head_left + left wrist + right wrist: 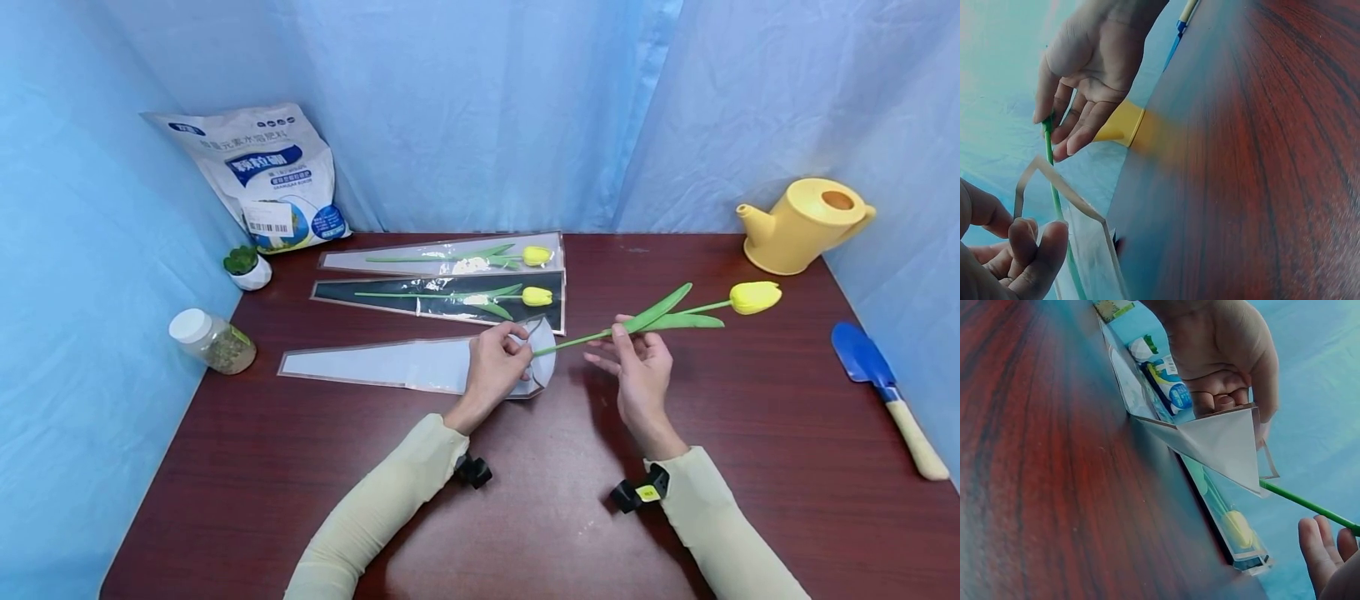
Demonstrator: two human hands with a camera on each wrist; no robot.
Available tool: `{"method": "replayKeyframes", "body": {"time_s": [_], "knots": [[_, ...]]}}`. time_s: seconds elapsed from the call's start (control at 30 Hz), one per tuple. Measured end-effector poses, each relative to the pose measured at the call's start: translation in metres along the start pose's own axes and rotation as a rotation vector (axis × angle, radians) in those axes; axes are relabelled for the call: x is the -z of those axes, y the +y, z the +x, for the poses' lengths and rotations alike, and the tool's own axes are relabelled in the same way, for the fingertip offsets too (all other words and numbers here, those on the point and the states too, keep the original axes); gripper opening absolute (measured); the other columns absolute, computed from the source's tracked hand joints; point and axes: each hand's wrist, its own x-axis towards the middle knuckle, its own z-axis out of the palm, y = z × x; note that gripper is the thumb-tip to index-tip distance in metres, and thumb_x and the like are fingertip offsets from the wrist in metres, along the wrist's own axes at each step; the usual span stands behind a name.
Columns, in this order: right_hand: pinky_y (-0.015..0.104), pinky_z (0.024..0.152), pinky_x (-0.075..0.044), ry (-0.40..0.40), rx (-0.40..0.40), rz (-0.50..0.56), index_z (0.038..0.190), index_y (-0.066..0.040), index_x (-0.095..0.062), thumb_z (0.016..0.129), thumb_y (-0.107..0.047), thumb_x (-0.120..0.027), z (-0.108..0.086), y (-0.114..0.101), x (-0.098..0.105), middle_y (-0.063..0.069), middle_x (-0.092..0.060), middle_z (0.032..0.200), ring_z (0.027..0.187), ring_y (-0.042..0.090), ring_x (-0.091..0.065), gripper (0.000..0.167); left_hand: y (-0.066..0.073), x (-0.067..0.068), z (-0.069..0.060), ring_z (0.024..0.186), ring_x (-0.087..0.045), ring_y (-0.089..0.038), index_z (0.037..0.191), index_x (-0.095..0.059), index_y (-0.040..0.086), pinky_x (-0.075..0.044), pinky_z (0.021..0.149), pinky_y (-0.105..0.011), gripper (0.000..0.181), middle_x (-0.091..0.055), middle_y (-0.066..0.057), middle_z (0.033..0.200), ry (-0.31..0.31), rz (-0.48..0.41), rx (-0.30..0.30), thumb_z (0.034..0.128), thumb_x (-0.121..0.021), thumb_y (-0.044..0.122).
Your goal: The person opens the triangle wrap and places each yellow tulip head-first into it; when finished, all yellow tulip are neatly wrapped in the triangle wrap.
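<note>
One yellow artificial tulip (pixel 753 298) lies tilted in the air, its bloom to the right. Below its leaves, my right hand (pixel 639 367) pinches the green stem between thumb and fingers. The stem's lower end is inside the mouth of a white flower sleeve (pixel 375 365), which lies on the table. My left hand (pixel 497 360) pinches the sleeve's rim and holds its mouth apart. In the left wrist view the stem (pixel 1055 194) runs past the sleeve's bent edge. The right wrist view shows the sleeve's white panel (pixel 1219 447) raised, with the stem passing into it.
Behind lie two sleeved tulips, one in a white sleeve (pixel 442 252) and one in a black sleeve (pixel 390 304). Leftward stand a fertilizer bag (pixel 262 179), a potted succulent (pixel 251 268) and a lidded jar (pixel 217 342). Rightward are a yellow watering can (pixel 798 229) and a blue trowel (pixel 866 354).
</note>
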Motion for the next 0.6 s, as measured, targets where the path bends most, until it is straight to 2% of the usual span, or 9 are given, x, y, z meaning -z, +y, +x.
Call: {"method": "replayKeyframes", "body": {"time_s": [0.13,0.27,0.37,0.5,0.6], "knots": [[0.033,0.064,-0.063,-0.004,-0.003,-0.014,0.120,0.002,-0.051,0.099,-0.010,-0.060,-0.0007,0.0034,-0.0007,0.000,-0.067,0.089,0.076,0.013,-0.076,0.026,0.0006,-0.0002,-0.0006,0.048,-0.069,-0.021,0.096,-0.070,0.001,-0.039,0.043,-0.016,0.015,-0.073,-0.015,0.067,0.002,-0.008,-0.001,0.0848,-0.060,0.002],[0.035,0.066,-0.063,-0.027,-0.027,-0.044,0.113,-0.006,-0.056,0.099,-0.009,-0.060,-0.0024,0.0068,-0.0026,0.000,-0.069,0.089,0.079,0.014,-0.076,0.015,0.0008,-0.0002,-0.0010,0.048,-0.068,-0.019,0.096,-0.070,0.002,-0.041,0.043,-0.017,0.015,-0.073,-0.015,0.067,0.003,-0.012,-0.004,0.0850,-0.059,0.002],[0.035,0.070,-0.063,-0.075,-0.073,-0.076,0.109,-0.011,-0.060,0.099,-0.008,-0.060,-0.0044,0.0078,-0.0045,-0.001,-0.072,0.091,0.081,0.014,-0.076,0.011,0.0008,-0.0002,-0.0008,0.048,-0.068,-0.019,0.096,-0.069,0.001,-0.041,0.043,-0.016,0.016,-0.073,-0.015,0.067,0.006,-0.015,-0.011,0.0847,-0.059,0.002],[0.033,0.077,-0.063,-0.122,-0.119,-0.113,0.113,-0.003,-0.062,0.100,-0.012,-0.059,-0.0057,0.0065,-0.0049,-0.009,-0.074,0.102,0.085,0.012,-0.075,0.016,0.0003,-0.0002,-0.0001,0.046,-0.067,-0.016,0.096,-0.069,0.000,-0.044,0.044,-0.017,0.016,-0.073,-0.015,0.067,0.013,-0.020,-0.010,0.0847,-0.059,0.002],[0.032,0.076,-0.063,-0.093,-0.110,-0.082,0.119,0.007,-0.060,0.100,-0.013,-0.059,-0.0044,0.0043,-0.0036,-0.010,-0.074,0.108,0.083,0.013,-0.075,0.027,-0.0002,0.0000,0.0001,0.046,-0.067,-0.014,0.096,-0.070,0.000,-0.048,0.045,-0.019,0.016,-0.073,-0.015,0.068,0.017,-0.021,-0.002,0.0849,-0.059,0.002]]}}
